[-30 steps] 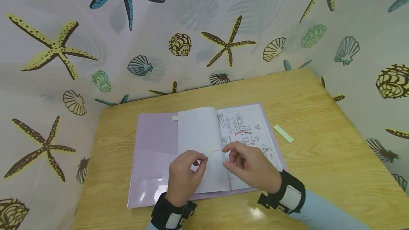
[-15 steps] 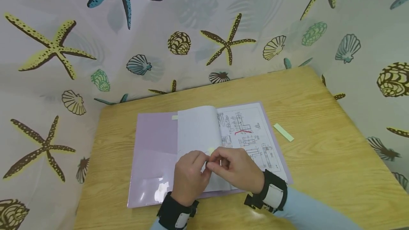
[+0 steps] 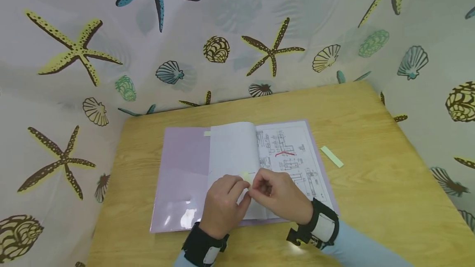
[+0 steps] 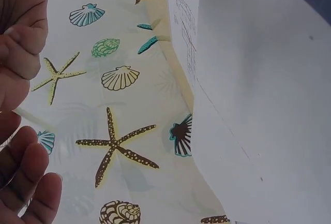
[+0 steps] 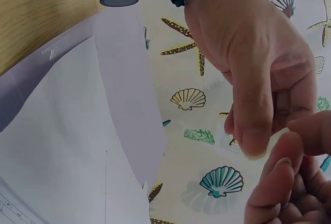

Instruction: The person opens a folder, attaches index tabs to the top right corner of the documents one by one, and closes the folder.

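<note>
A lilac folder (image 3: 183, 164) lies open on the table, with a blank white page (image 3: 233, 147) on the left and a printed technical drawing (image 3: 302, 151) on the right. Over the lower pages, my left hand (image 3: 226, 205) and right hand (image 3: 282, 197) meet at their fingertips. Both pinch a small pale sticky tab (image 5: 281, 132), mostly hidden by fingers in the head view. The right wrist view shows my left hand (image 5: 253, 63) above and my right hand (image 5: 289, 182) below the tab. A pale yellow patch shows just beyond the fingertips, its nature unclear.
To the folder's right lies a pale green strip (image 3: 332, 156) on the wooden table (image 3: 371, 201). Another pale tab (image 3: 207, 133) sticks out at the white page's upper left edge. A cloth with starfish and shells (image 3: 222, 19) hangs behind the table.
My right hand has moved left from beside my left hand, and its fingertips now meet the left ones at the tab. The folder and strip stay put; the head view shifts slightly.
</note>
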The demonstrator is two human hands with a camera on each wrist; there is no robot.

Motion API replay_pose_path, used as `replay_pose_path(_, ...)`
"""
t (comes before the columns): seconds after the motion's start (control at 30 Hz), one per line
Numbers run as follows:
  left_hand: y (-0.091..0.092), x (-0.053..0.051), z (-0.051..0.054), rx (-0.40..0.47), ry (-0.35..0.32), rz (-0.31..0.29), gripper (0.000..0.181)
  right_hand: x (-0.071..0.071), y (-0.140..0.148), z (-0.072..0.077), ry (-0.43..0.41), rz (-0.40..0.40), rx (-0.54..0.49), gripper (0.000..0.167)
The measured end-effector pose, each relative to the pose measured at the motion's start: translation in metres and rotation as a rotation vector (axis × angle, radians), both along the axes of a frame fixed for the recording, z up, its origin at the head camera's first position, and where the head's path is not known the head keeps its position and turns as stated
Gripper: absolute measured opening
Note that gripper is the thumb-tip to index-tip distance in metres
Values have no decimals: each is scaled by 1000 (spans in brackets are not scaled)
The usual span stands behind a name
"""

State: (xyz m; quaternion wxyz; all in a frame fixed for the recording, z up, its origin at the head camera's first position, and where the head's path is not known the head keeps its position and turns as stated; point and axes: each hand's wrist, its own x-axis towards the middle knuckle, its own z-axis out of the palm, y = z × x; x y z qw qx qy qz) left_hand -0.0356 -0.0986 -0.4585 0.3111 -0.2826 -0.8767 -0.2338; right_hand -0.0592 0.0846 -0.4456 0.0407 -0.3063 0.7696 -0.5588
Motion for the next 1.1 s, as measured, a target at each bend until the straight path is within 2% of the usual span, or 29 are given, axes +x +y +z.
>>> replay_pose_path(0.17,-8,-1,5,-55,-45,-21,49,-4,13,2,1,61,73,16)
replay_pose_path(0.27,-12,-5,8,-100,-76,-37,60,-9,20,3,6,111,112,17)
replay_pose_path(0.47,-21,-14,13,-160,-129,-61,56,-23,28,11,55,257,191,14)
replay_pose_path(0.7,-27,-20,22,-198,-151,-113,43,-36,33,21,45,420,223,22)
replay_pose_path(0.9,-29,-23,23,-216,-146,-144,32,-44,35,26,94,483,241,23)
replay_pose_path(1.1,-26,-22,21,-223,-137,-151,34,-45,36,29,57,515,262,21)
